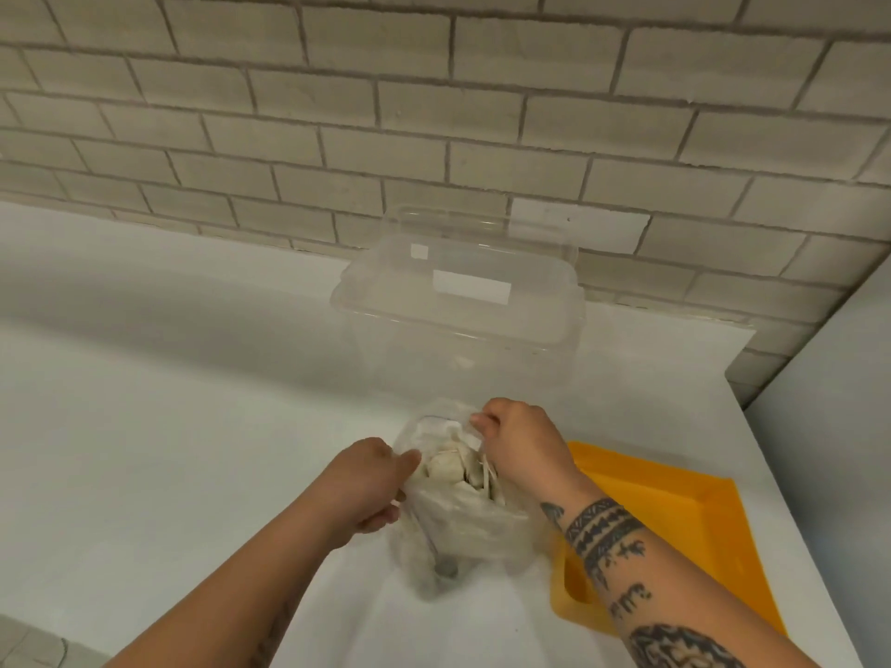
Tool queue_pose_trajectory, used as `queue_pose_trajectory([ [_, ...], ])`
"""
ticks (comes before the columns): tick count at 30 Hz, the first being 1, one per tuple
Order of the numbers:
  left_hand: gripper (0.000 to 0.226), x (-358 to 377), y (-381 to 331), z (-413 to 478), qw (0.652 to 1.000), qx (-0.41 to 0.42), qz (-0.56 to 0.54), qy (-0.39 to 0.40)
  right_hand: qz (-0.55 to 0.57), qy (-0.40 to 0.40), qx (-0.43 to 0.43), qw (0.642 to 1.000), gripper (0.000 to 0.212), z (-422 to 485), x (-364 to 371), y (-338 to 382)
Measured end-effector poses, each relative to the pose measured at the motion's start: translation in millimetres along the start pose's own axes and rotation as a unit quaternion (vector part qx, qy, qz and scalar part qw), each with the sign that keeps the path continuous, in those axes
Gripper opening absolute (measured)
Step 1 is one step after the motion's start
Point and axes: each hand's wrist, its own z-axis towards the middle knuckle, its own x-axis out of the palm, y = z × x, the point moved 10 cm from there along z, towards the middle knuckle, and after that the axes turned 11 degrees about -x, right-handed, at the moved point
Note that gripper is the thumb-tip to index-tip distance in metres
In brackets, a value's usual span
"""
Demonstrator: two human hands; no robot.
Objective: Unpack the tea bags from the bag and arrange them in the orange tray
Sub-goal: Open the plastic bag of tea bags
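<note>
A clear plastic bag (475, 532) lies on the white counter, full of pale tea bags (446, 467) with strings. My left hand (369, 489) grips the bag's left edge at its mouth. My right hand (518, 438) pinches the far right edge of the mouth, so the opening is held apart between the two hands. The orange tray (675, 513) sits just right of the bag, partly under my tattooed right forearm; nothing is visible inside it.
A large clear plastic container (458, 301) with white labels stands directly behind the bag against the tiled wall (337, 113). The white counter (168, 378) stretches to the left. A grey panel (829, 402) bounds the right side.
</note>
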Motion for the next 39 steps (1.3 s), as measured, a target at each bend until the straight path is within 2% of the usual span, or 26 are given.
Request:
queue_pose_trajectory([
  [4, 0.020, -7.0, 0.0, 9.4, 0.981, -0.009, -0.189, 0.047, 0.195, -0.022, 0.092, 0.976, 0.038, -3.9, -7.5, -20.7],
  [6, 0.013, -4.6, -3.4, 12.5, 0.956, -0.020, -0.278, 0.086, 0.302, -0.023, 0.124, 0.945, 0.039, -13.3, -2.8, -20.6],
  [9, 0.014, -4.5, -8.5, 28.0, 0.913, -0.043, -0.389, 0.117, 0.448, -0.039, 0.156, 0.879, 0.030, -26.3, 6.4, -14.7],
  [12, 0.020, 0.5, -16.0, 37.1, 0.856, -0.073, -0.494, 0.137, 0.476, -0.064, 0.161, 0.862, 0.023, -37.0, 13.0, -10.2],
  [14, 0.025, 10.1, -20.2, 36.0, 0.835, -0.086, -0.520, 0.157, 0.468, -0.094, 0.162, 0.864, 0.027, -45.8, 16.5, -10.3],
  [16, 0.034, 14.8, -22.0, 33.1, 0.833, -0.066, -0.518, 0.181, 0.475, -0.119, 0.165, 0.856, 0.028, -54.2, 23.4, -11.9],
  [18, 0.047, 12.6, -18.9, 36.9, 0.853, -0.035, -0.487, 0.186, 0.522, -0.137, 0.198, 0.818, 0.026, -60.6, 36.7, -18.7],
  [20, 0.032, 10.6, -10.4, 40.2, 0.893, -0.017, -0.413, 0.178, 0.552, -0.134, 0.241, 0.787, 0.025, -65.0, 49.9, -26.0],
  [21, 0.017, 7.5, -6.0, 43.1, 0.916, -0.011, -0.369, 0.159, 0.537, -0.118, 0.254, 0.795, 0.024, -66.1, 53.9, -29.7],
  [22, 0.014, 1.3, -1.2, 44.2, 0.937, -0.006, -0.326, 0.125, 0.498, -0.099, 0.260, 0.821, 0.024, -66.5, 54.6, -33.8],
  [25, 0.038, -12.4, -2.0, 46.4, 0.965, 0.051, -0.252, 0.059, 0.316, -0.073, 0.211, 0.922, 0.025, -58.7, 36.1, -39.4],
  [28, 0.065, -23.4, -0.2, 33.8, 0.975, 0.087, -0.198, -0.045, 0.154, -0.091, 0.117, 0.977, 0.034, -47.8, 8.8, -20.0],
  [30, 0.081, -24.9, 12.7, 21.0, 0.975, 0.049, -0.181, -0.118, 0.048, -0.094, 0.036, 0.994, 0.050, -38.3, -5.6, 6.5],
  [31, 0.081, -19.1, 19.6, 18.4, 0.977, 0.024, -0.178, -0.116, 0.000, -0.073, -0.006, 0.997, 0.055, -31.7, -4.6, 20.2],
  [33, 0.070, 4.4, 27.9, 17.5, 0.979, -0.017, -0.199, -0.041, -0.058, 0.009, -0.047, 0.997, 0.056, -18.0, 15.4, 32.8],
  [35, 0.056, 12.7, 28.6, 17.7, 0.980, -0.010, -0.199, -0.009, -0.048, 0.067, -0.041, 0.996, 0.043, -7.8, 35.3, 25.5],
  [39, 0.046, -15.9, 27.0, 18.4, 0.987, 0.040, -0.153, -0.028, 0.036, -0.001, -0.005, 0.999, 0.027, 5.8, 10.8, -2.5],
])
